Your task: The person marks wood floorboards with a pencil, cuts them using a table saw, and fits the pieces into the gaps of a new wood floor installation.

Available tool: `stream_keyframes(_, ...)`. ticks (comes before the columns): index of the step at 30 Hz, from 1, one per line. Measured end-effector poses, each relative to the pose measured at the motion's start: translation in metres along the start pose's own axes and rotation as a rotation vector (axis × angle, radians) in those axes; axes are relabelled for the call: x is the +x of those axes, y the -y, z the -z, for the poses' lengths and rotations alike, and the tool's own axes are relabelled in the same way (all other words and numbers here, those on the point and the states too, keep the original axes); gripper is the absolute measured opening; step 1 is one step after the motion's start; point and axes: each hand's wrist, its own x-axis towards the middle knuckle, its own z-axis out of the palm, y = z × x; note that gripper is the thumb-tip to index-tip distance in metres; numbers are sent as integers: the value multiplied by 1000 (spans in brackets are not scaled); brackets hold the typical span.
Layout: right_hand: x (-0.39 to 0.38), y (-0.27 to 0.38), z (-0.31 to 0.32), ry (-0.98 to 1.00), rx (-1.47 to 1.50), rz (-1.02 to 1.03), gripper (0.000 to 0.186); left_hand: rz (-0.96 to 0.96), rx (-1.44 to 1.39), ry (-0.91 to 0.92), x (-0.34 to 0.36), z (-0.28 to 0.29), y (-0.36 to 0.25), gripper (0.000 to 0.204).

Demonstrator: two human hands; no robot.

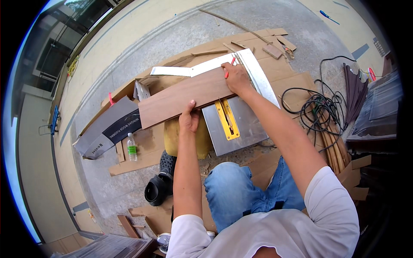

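A brown wooden floorboard [180, 95] slants across the middle, its right part over the metal table [254, 122] of a table saw. My left hand [189, 118] grips its near edge, thumb on top and fingers underneath. At the right end my right hand [238, 80] is closed on the board and also holds a red pencil [230, 67]. Just in front of the board lies the saw's yellow insert [227, 120] with the blade slot. A white metal fence [260, 77] runs along the saw's far right side. The fingers under the board are hidden.
Cardboard sheets [297, 84] cover the concrete. An open flooring carton [99, 135] and a plastic bottle [131, 148] are at left, near a black clog [157, 189]. A coiled dark cable [307, 105] lies at right beside wood strips [333, 146]. Offcuts [272, 50] lie beyond the saw.
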Motion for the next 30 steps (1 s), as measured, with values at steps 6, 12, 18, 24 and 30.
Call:
stream_keyframes(6,-8,4,6,-5,-11,-14,25,10,-9,-3,-9,4,2,37)
stream_keyframes(12,-15,0,5,-12,1,19,25,-11,-3,-2,-18,6,7,38)
stream_keyframes(18,-23,-2,7,-5,9,21,25,-2,-1,23,-28,8,11,39)
stream_keyframes(24,-34,5,16,9,15,33,24,12,19,-18,-41,10,9,32)
stream_keyframes(30,-43,9,18,-9,17,-5,23,-2,5,3,-50,12,11,32)
